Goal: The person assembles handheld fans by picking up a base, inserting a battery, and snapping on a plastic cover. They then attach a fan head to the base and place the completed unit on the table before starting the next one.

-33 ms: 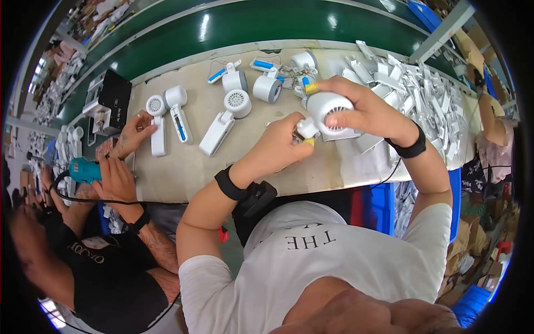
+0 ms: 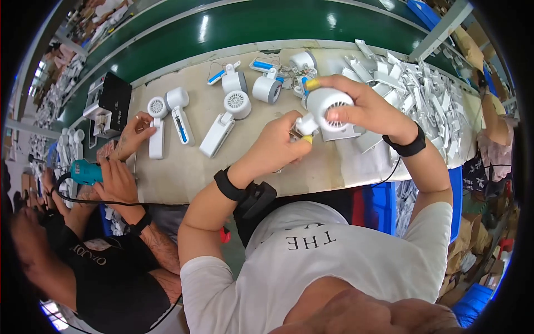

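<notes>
A white handheld fan (image 2: 327, 104) with a round, slotted head is between my two hands above the worktable. My right hand (image 2: 370, 108) wraps round the fan head, its thumb across the grille. My left hand (image 2: 278, 142) closes round the narrow neck below the head; its fingers hide most of what is under the neck. Yellow covers sit on some fingertips. Just beyond the held fan lie white fan heads (image 2: 267, 89) with wires and blue battery cells. A finished-looking fan with a white handle (image 2: 217, 135) rests left of my left hand.
White plastic handle shells (image 2: 414, 94) are heaped at the right. At the left, a co-worker's hand (image 2: 135, 133) touches another fan, the other holding a teal power tool (image 2: 84, 172). A black box (image 2: 114, 106) stands behind. A green conveyor (image 2: 250, 25) runs along the far side.
</notes>
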`<act>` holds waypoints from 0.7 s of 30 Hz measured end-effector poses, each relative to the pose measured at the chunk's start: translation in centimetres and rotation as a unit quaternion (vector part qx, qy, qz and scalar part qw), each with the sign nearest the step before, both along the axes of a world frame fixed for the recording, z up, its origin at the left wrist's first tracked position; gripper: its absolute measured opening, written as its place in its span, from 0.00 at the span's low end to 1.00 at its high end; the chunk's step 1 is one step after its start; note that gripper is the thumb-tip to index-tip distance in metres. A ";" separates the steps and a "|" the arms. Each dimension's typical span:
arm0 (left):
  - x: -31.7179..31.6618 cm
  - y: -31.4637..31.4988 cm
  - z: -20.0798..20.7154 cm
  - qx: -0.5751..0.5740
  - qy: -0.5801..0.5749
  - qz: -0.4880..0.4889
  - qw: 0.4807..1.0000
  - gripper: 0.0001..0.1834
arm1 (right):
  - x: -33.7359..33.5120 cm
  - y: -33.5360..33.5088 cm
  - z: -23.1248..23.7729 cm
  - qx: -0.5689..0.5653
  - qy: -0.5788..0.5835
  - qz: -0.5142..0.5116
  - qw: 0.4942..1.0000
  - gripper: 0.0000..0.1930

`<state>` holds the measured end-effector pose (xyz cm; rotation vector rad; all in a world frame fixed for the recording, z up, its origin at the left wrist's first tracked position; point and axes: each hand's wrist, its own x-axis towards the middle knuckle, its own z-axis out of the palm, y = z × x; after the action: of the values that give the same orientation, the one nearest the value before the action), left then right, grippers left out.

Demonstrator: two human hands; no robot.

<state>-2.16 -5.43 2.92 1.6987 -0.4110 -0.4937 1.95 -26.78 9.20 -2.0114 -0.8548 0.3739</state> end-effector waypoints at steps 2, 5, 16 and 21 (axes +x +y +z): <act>0.3 0.3 -0.1 -0.095 0.042 0.019 0.994 0.10 | 0.2 0.0 -0.1 0.078 0.126 -0.061 0.987 0.29; 0.5 0.3 -0.5 -0.122 0.072 0.018 0.990 0.09 | 0.5 -0.5 -1.2 0.110 0.149 -0.071 0.980 0.30; 0.6 0.4 -0.7 -0.161 0.113 0.016 0.980 0.07 | 0.0 -0.6 -1.8 0.149 0.125 -0.078 0.978 0.31; 0.7 0.4 -1.0 -0.168 0.115 0.023 0.979 0.07 | -0.1 -0.7 -2.2 0.151 0.073 -0.069 0.983 0.32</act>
<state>-1.42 -5.01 1.94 1.3047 -0.2685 -0.5480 1.80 -27.51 7.02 -1.7272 -0.6345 0.2887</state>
